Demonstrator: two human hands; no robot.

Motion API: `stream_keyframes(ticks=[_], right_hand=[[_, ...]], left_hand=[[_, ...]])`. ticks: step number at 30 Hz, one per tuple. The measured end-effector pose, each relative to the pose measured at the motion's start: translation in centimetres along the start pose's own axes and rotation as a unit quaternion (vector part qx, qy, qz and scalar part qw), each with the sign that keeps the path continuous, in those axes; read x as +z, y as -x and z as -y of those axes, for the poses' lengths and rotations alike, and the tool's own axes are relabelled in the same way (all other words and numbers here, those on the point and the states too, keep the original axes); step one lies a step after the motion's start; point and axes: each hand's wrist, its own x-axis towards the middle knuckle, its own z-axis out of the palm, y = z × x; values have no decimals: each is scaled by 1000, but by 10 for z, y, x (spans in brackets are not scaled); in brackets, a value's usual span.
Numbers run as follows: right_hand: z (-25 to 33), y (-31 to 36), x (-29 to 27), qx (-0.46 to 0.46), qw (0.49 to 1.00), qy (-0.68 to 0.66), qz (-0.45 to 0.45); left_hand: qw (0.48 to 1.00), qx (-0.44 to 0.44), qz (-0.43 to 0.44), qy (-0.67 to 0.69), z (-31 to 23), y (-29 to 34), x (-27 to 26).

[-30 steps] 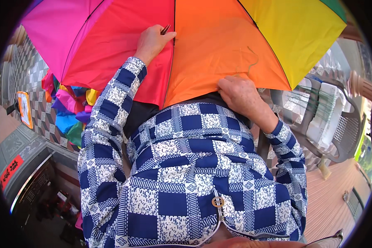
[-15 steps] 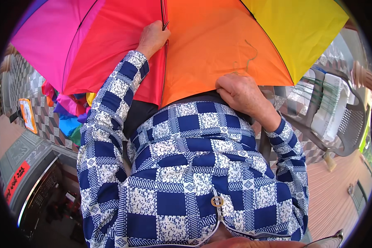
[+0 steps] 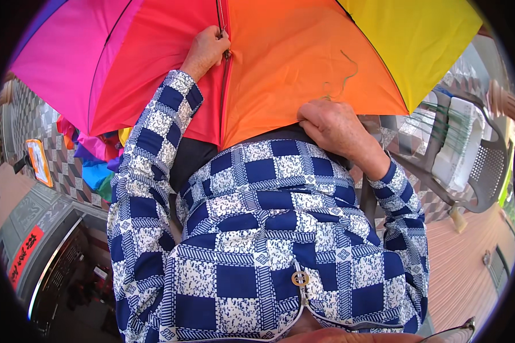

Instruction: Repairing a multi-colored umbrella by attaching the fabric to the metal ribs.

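Note:
A multicoloured umbrella canopy (image 3: 292,68) spreads over my lap, its pink, red, orange and yellow panels running from left to right. My left hand (image 3: 206,50) is closed in a pinch on a dark metal umbrella rib at the red and orange seam. Close to the lower hem of the orange panel, my right hand (image 3: 337,128) is curled closed, its knuckles upward. A loose greenish thread (image 3: 349,74) trails over the orange cloth just above these fingers. My right fingertips are turned under and hidden, but the hem runs into them.
To the right stands a grey plastic chair (image 3: 487,166) with a white foam block (image 3: 456,146) and green threads on it. Bright folded cloth (image 3: 97,160) lies on the tiled floor at the left, near an orange-framed sign (image 3: 39,163). A doorway (image 3: 68,280) is at lower left.
My left hand has shifted slightly up and left, its fingers now curled around the rib. The red and orange seam moved a little left with it. My right hand stays put.

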Motion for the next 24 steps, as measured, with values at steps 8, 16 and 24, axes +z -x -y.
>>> stream_keyframes(ticks=[8,16,24], right_hand=[[-1,1,0,6,1000,2,22],[0,-6,-3,7,1000,4,16],[-14,-35,-61,76,951,-131,-269]], left_hand=[[1000,-7,10,3,-4,4,1],[997,-19,-16,-73,-15,16,2],[943,101,-125,-292,-30,11,-34]])
